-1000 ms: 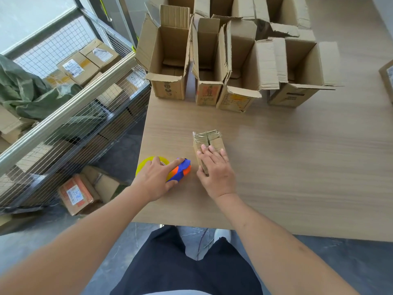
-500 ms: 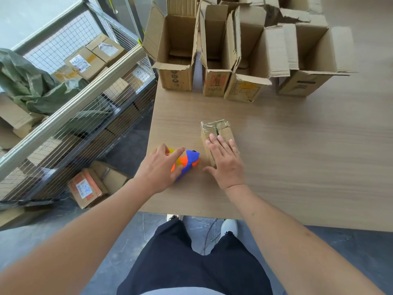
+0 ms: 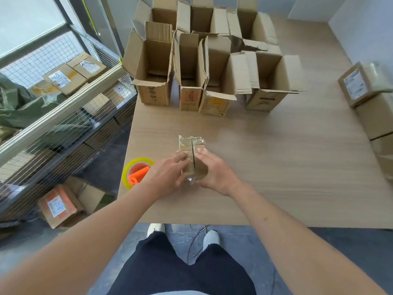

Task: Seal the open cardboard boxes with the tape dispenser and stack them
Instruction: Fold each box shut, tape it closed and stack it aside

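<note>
A small cardboard box [image 3: 191,145], wrapped in clear tape, lies on the wooden table [image 3: 276,167] with its top seam showing as a dark slit. My left hand [image 3: 168,173] rests on the box's left side, fingers fairly straight. My right hand [image 3: 214,171] lies on its right side, fingers extended, thumb at the near end. The tape dispenser [image 3: 137,173], a yellow roll with an orange handle, lies free at the table's left edge beside my left wrist. Several open cardboard boxes [image 3: 153,67] stand at the back of the table.
Closed boxes are stacked at the right edge [image 3: 365,84]. A wire-mesh cage [image 3: 63,116] with parcels and green cloth stands left of the table. More parcels [image 3: 59,205] lie on the floor below. My legs and white shoes are under the table's front edge.
My left hand let go of the tape dispenser and moved right onto the small box. The dispenser now lies at the table's left edge. My right hand stayed on the box.
</note>
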`<state>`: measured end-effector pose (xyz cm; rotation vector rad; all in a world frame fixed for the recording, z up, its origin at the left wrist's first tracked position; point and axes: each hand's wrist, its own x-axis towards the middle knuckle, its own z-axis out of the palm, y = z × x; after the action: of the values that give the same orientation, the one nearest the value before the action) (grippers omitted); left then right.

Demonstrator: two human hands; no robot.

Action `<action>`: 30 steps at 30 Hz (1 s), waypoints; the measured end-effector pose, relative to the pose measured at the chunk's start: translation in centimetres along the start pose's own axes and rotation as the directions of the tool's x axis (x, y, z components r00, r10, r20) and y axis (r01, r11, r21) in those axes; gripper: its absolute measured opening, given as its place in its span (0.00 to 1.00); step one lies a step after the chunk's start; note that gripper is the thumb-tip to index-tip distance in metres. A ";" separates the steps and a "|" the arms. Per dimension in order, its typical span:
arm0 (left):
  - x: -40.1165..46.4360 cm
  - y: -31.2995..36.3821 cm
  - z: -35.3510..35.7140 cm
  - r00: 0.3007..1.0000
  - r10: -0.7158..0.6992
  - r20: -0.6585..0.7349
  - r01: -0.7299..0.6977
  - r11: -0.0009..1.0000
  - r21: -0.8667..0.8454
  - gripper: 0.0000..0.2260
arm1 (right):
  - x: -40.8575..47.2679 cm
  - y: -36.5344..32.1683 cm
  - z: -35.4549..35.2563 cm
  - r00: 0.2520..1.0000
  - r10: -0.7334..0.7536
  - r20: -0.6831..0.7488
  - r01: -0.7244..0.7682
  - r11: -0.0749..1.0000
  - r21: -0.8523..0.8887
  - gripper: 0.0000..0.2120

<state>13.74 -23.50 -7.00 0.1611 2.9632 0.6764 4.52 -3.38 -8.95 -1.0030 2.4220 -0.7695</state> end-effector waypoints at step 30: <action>-0.2 -2.9 5.0 0.953 0.172 -0.248 -0.183 0.983 -0.022 0.21 | -2.1 2.9 1.6 0.943 -0.049 -0.330 0.089 0.990 0.107 0.16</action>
<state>14.34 -24.02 -12.77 0.3702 3.1930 0.8415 5.30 -0.65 -11.71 -0.9827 2.5854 -1.1754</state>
